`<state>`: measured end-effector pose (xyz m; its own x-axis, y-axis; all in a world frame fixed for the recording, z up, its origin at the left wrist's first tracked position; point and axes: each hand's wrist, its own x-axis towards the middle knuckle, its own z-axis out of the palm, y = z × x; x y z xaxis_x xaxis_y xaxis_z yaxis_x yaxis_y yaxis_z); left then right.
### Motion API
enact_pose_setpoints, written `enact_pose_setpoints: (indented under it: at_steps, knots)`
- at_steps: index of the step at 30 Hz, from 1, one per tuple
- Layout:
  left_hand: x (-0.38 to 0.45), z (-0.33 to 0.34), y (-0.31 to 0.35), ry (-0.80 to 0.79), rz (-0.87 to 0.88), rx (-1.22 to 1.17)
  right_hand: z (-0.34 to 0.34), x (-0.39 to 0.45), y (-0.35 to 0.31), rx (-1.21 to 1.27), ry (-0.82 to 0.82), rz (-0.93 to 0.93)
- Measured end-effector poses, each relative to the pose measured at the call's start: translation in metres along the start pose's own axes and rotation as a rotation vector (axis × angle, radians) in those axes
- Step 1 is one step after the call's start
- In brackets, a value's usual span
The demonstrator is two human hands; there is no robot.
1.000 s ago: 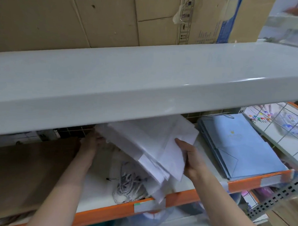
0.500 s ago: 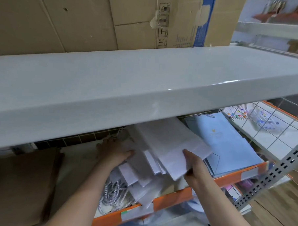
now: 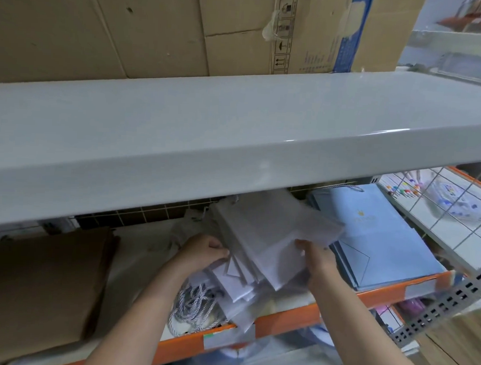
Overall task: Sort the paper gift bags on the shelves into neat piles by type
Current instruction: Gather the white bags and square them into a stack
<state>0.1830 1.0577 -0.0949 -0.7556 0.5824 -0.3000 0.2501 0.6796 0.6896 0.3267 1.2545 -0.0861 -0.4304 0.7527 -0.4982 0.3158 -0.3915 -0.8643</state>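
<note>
Both hands, left hand and right hand, grasp the white bags; light, slippery, floppy paper, so hold the side edges.

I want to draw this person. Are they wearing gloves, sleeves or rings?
No gloves: the left hand and the right hand are bare. Both forearms are bare too, with no sleeve showing. I see no ring, watch or bracelet.

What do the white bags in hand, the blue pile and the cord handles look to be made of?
White bags: matte paper, judging by sharp creases and flat folds. Blue pile: smooth paper or thin card, slight sheen, with a crisp folded triangle. Cord handles: twisted rope, grey-white strands visible; fibre unclear.
</note>
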Motion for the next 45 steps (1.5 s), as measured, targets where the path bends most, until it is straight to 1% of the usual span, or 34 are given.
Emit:
enact_pose_setpoints:
  at_steps: [2, 4, 5, 6, 7, 8, 9, 10, 12, 13, 14, 15, 16, 17, 18, 20, 22, 24, 26, 28, 30, 32, 33, 34, 35, 37, 38, 39, 41, 44, 45]
  knots:
    - [0.003, -0.001, -0.003, 0.024, -0.009, 0.019, -0.005, 0.001, -0.004, 0.062, -0.023, 0.044]
    - [0.007, -0.005, -0.004, 0.182, 0.010, 0.147, -0.014, 0.004, -0.010, 0.077, 0.019, 0.019]
    - [0.009, -0.009, -0.002, 0.283, 0.006, 0.257, -0.021, 0.005, -0.013, 0.083, 0.044, -0.014]
    - [0.010, -0.012, -0.001, 0.347, -0.014, 0.356, -0.029, 0.007, -0.018, 0.096, 0.054, -0.046]
    - [0.012, -0.015, 0.000, 0.369, -0.051, 0.407, -0.036, 0.008, -0.022, 0.119, 0.048, -0.066]
    - [0.014, -0.016, -0.001, 0.386, -0.077, 0.374, -0.043, 0.008, -0.026, 0.138, 0.023, -0.073]
    - [0.015, -0.018, -0.001, 0.413, -0.105, 0.279, -0.050, 0.008, -0.030, 0.148, -0.016, -0.071]
    - [0.017, -0.020, -0.001, 0.474, -0.113, 0.145, -0.055, 0.008, -0.033, 0.151, -0.066, -0.069]
    - [0.016, -0.027, 0.004, 0.547, -0.115, -0.187, -0.061, 0.007, -0.037, 0.161, -0.197, -0.083]
    - [0.016, -0.033, 0.008, 0.536, -0.115, -0.409, -0.060, 0.007, -0.037, 0.181, -0.285, -0.102]
    - [0.012, -0.039, 0.012, 0.476, -0.125, -0.640, -0.056, 0.007, -0.036, 0.205, -0.370, -0.114]
    - [0.009, -0.045, 0.013, 0.403, -0.145, -0.805, -0.050, 0.006, -0.034, 0.222, -0.446, -0.125]
    - [0.004, -0.050, 0.011, 0.332, -0.151, -0.881, -0.043, 0.006, -0.032, 0.225, -0.509, -0.139]
    - [0.000, -0.054, 0.007, 0.277, -0.141, -0.876, -0.035, 0.007, -0.030, 0.219, -0.552, -0.156]
    - [-0.004, -0.057, 0.001, 0.258, -0.133, -0.864, -0.026, 0.008, -0.030, 0.210, -0.584, -0.178]
    - [-0.010, -0.063, -0.011, 0.299, -0.130, -0.888, -0.008, 0.011, -0.033, 0.164, -0.610, -0.240]
    - [-0.016, -0.067, -0.018, 0.283, -0.137, -0.992, 0.006, 0.015, -0.037, 0.126, -0.616, -0.289]
    - [-0.017, -0.067, -0.022, 0.259, -0.130, -1.048, 0.017, 0.016, -0.040, 0.102, -0.599, -0.332]
    - [-0.015, -0.065, -0.026, 0.329, -0.199, -1.036, 0.023, 0.016, -0.041, 0.097, -0.560, -0.362]
    - [-0.007, -0.064, -0.028, 0.356, -0.255, -1.010, 0.027, 0.016, -0.041, 0.115, -0.491, -0.314]
    - [0.007, -0.060, -0.027, 0.346, -0.327, -0.878, 0.029, 0.015, -0.040, 0.142, -0.416, -0.224]
    - [0.014, -0.058, -0.029, 0.407, -0.414, -0.603, 0.028, 0.011, -0.037, 0.112, -0.362, -0.126]
    - [0.016, -0.059, -0.027, 0.441, -0.409, -0.456, 0.025, 0.008, -0.034, 0.066, -0.352, -0.068]
    - [0.018, -0.061, -0.026, 0.468, -0.378, -0.374, 0.021, 0.005, -0.030, 0.010, -0.364, -0.005]
    - [0.021, -0.063, -0.024, 0.483, -0.359, -0.351, 0.016, 0.002, -0.027, -0.055, -0.390, 0.052]
    - [0.025, -0.066, -0.014, 0.476, -0.354, -0.387, 0.006, -0.001, -0.020, -0.205, -0.432, 0.120]
    - [0.027, -0.064, -0.010, 0.440, -0.362, -0.495, 0.002, -0.001, -0.016, -0.299, -0.426, 0.128]
    - [0.028, -0.062, -0.007, 0.371, -0.371, -0.613, 0.000, 0.000, -0.012, -0.398, -0.394, 0.120]
    - [0.025, -0.059, -0.001, 0.294, -0.379, -0.708, -0.002, 0.005, -0.007, -0.564, -0.298, 0.059]
    - [0.017, -0.058, 0.003, 0.221, -0.360, -0.647, 0.004, 0.013, -0.003, -0.762, -0.205, -0.081]
    - [0.015, -0.057, 0.004, 0.230, -0.341, -0.639, 0.006, 0.015, -0.002, -0.832, -0.195, -0.116]
